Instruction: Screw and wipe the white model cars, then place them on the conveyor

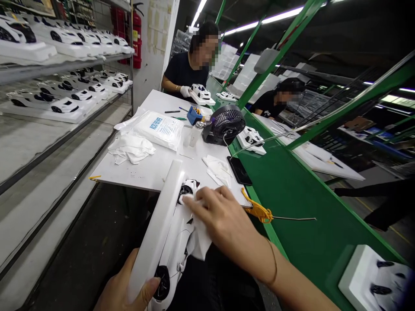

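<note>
The left hand (126, 285) is gripping the stand (155, 224), the right hand (220, 216) is pinching a cloth (197, 233) against the model car (177, 246) beside the table (136, 177), and heavy pressure is risking scratches.

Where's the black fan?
In the head view, the black fan stands upper centre at the right edge of the white table, just right of the blue box and beside the green belt.

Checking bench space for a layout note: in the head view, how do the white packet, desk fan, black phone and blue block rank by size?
1. White packet and desk fan: they look about equal, so I won't rank them.
2. Black phone.
3. Blue block, the smallest.
</note>
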Motion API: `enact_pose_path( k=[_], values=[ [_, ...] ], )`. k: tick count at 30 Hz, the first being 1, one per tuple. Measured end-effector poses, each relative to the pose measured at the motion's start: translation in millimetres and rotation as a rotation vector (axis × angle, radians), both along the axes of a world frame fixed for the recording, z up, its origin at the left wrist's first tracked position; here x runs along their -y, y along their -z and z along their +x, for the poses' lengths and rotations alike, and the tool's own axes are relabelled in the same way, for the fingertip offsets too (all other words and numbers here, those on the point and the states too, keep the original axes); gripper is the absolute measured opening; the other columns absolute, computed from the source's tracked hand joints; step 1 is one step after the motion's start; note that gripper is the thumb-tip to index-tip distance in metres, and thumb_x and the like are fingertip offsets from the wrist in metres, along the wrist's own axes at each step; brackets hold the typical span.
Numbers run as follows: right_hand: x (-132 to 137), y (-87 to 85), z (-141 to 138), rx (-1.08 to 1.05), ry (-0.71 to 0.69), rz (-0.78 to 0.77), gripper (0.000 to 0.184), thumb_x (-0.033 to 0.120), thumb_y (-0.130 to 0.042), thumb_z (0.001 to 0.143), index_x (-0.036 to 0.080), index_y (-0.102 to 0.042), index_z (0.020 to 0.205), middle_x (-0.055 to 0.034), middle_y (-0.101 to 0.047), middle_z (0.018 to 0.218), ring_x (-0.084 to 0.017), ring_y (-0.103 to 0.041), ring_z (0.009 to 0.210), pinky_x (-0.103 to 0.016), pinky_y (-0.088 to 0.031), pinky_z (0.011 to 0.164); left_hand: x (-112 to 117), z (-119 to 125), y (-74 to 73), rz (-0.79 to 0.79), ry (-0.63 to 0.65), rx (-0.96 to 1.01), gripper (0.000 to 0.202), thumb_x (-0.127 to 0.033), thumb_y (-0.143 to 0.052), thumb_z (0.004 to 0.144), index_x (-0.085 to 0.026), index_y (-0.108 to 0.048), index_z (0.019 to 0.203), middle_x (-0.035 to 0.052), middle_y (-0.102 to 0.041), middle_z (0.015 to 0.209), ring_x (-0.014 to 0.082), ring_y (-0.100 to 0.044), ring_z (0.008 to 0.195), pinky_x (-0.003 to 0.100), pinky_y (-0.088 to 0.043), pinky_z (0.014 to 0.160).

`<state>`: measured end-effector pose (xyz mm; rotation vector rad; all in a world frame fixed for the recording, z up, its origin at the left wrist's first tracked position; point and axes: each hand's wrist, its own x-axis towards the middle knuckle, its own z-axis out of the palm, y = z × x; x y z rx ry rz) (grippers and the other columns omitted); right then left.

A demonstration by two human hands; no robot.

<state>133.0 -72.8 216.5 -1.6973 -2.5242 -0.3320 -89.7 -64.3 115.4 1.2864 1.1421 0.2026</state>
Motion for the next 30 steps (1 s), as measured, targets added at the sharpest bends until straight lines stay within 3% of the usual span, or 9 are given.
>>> enact_pose_path(
  k=[2,5,8,11,17,20,24,27,30],
  values=[
    [-2,0.1,16,-0.119,0.055,0.023,0.04,0.005,-0.032,0.088,0.017,-0.055,0.118,-0.0114,-0.052,0.093,-0.019,-0.045,0.073,-0.035,-0.037,0.067,1,2,-4.5,0.006,-0.044,0.037,0.066,-0.058,-0.054,0.072,-0.017,-0.043,0.123,0.0133,-0.052,0.13,0.0299,-0.042,0.123,0.04,-0.033,0.102],
    [5,2.3,31,-0.513,0.053,-0.031,0.04,0.006,-0.035,0.089,0.022,-0.053,0.121,-0.0079,-0.051,0.093,-0.017,-0.048,0.079,-0.032,-0.041,0.068,0,5,-14.2,-0.014,-0.137,0.127,0.055,-0.052,-0.058,0.072,-0.021,-0.05,0.117,0.0094,-0.06,0.121,0.0269,-0.048,0.117,0.036,-0.036,0.099],
    [21,4.3,32,-0.939,0.065,-0.036,0.033,0.01,-0.043,0.089,0.026,-0.057,0.115,-0.0042,-0.052,0.09,-0.016,-0.05,0.084,-0.029,-0.042,0.07,-3,4,-27.0,-0.157,-0.258,0.247,0.052,-0.047,-0.06,0.074,-0.023,-0.05,0.119,0.0049,-0.063,0.118,0.0239,-0.052,0.113,0.032,-0.04,0.095],
    [37,4.5,20,-1.112,0.01,-0.11,0.034,0.008,-0.046,0.088,0.027,-0.058,0.113,-0.0036,-0.053,0.09,-0.014,-0.051,0.082,-0.028,-0.043,0.067,-8,3,-38.7,-0.344,-0.28,0.323,0.054,-0.046,-0.059,0.076,-0.025,-0.046,0.124,0.002,-0.062,0.12,0.0215,-0.054,0.11,0.029,-0.044,0.091],
    [39,11.6,-11,-0.965,-0.105,0.016,0.039,0.003,-0.039,0.086,0.019,-0.055,0.118,-0.0063,-0.048,0.091,-0.014,-0.049,0.08,-0.027,-0.043,0.065,-18,8,-44.3,-0.354,-0.265,0.356,0.056,-0.048,-0.057,0.076,-0.022,-0.046,0.125,0.0055,-0.067,0.109,0.0243,-0.06,0.101,0.032,-0.05,0.079],
    [33,26.5,-30,-0.678,-0.14,-0.016,0.037,0.007,-0.039,0.085,0.019,-0.056,0.115,-0.0084,-0.049,0.093,-0.016,-0.048,0.078,-0.03,-0.044,0.064,-21,11,-41.7,-0.338,-0.28,0.38,0.052,-0.046,-0.059,0.075,-0.022,-0.05,0.121,0.0067,-0.067,0.109,0.025,-0.06,0.101,0.031,-0.05,0.077],
    [39,47.2,-56,-0.378,-0.129,0.114,0.028,0.013,-0.043,0.088,0.017,-0.058,0.111,-0.007,-0.052,0.083,-0.016,-0.044,0.071,-0.03,-0.04,0.062,-21,13,-37.5,-0.371,-0.333,0.443,0.05,-0.042,-0.061,0.075,-0.021,-0.051,0.119,0.0082,-0.068,0.106,0.0254,-0.061,0.098,0.031,-0.051,0.076],
    [54,58.1,-58,-0.353,-0.252,0.108,0.022,0.017,-0.051,0.086,0.017,-0.061,0.106,-0.0036,-0.054,0.079,-0.015,-0.043,0.067,-0.03,-0.038,0.063,-21,12,-35.4,-0.453,-0.38,0.497,0.052,-0.04,-0.062,0.075,-0.02,-0.05,0.121,0.0092,-0.07,0.101,0.0256,-0.063,0.094,0.032,-0.052,0.074],
    [69,71.2,-36,-0.468,-0.223,0.038,0.015,0.019,-0.056,0.084,0.022,-0.064,0.097,-0.0015,-0.053,0.077,-0.014,-0.045,0.07,-0.03,-0.037,0.063,-22,12,-36.3,-0.554,-0.43,0.535,0.052,-0.037,-0.061,0.077,-0.021,-0.048,0.124,0.0087,-0.071,0.096,0.0254,-0.065,0.091,0.033,-0.053,0.073]
  ],
)
